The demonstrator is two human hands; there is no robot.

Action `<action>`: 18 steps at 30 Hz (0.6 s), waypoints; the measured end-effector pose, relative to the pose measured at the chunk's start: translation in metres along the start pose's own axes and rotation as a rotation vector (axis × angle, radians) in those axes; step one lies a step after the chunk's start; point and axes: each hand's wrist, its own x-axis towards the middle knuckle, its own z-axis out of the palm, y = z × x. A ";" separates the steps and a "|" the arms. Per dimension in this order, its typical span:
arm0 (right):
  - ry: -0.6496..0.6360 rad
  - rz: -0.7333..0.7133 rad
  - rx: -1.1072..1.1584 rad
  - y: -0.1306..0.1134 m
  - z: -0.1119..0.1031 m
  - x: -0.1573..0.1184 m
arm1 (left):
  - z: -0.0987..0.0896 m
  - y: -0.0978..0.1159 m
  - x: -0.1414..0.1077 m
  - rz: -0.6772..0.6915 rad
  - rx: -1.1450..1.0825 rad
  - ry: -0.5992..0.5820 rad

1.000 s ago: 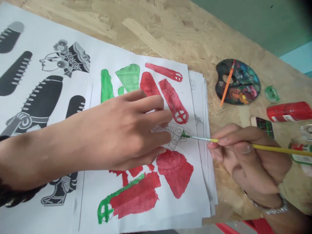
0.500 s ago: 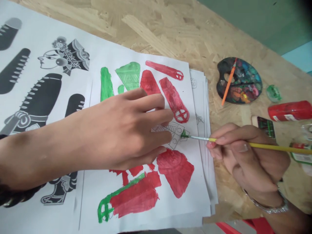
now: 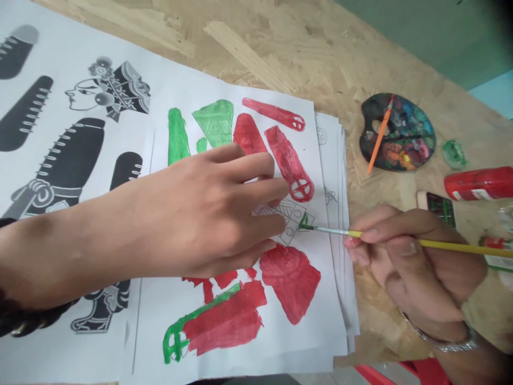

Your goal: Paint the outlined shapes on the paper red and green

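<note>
My left hand (image 3: 224, 214) lies flat on a white painted paper sheet (image 3: 304, 342), fingers spread beside an outlined, unpainted patterned shape (image 3: 280, 222). Red and green painted cut-out shapes surround it, and my fingers cover part of them. My right hand (image 3: 404, 262) pinches a thin yellow-handled paintbrush (image 3: 385, 239). Its green-loaded tip (image 3: 305, 224) touches the paper at the edge of the outlined shape. A metal bracelet (image 3: 441, 337) circles my right wrist.
A printed sheet with black puppet parts (image 3: 60, 160) lies left on an OSB board (image 3: 304, 64). At right are a paint palette (image 3: 396, 133) with an orange brush (image 3: 379, 136), a red paint tube (image 3: 479, 183), and a green cap (image 3: 454, 154).
The whole scene has shifted slightly right and up in the view. My hands stay in the same pose, and the brush tip remains at the small shape.
</note>
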 end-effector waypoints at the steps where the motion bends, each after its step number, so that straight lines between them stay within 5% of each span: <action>1: -0.001 -0.001 -0.002 0.000 0.000 0.000 | 0.000 0.000 0.000 -0.001 -0.002 -0.001; 18: -0.017 0.037 -0.009 -0.004 -0.001 0.001 | 0.000 0.001 0.000 -0.015 -0.039 -0.006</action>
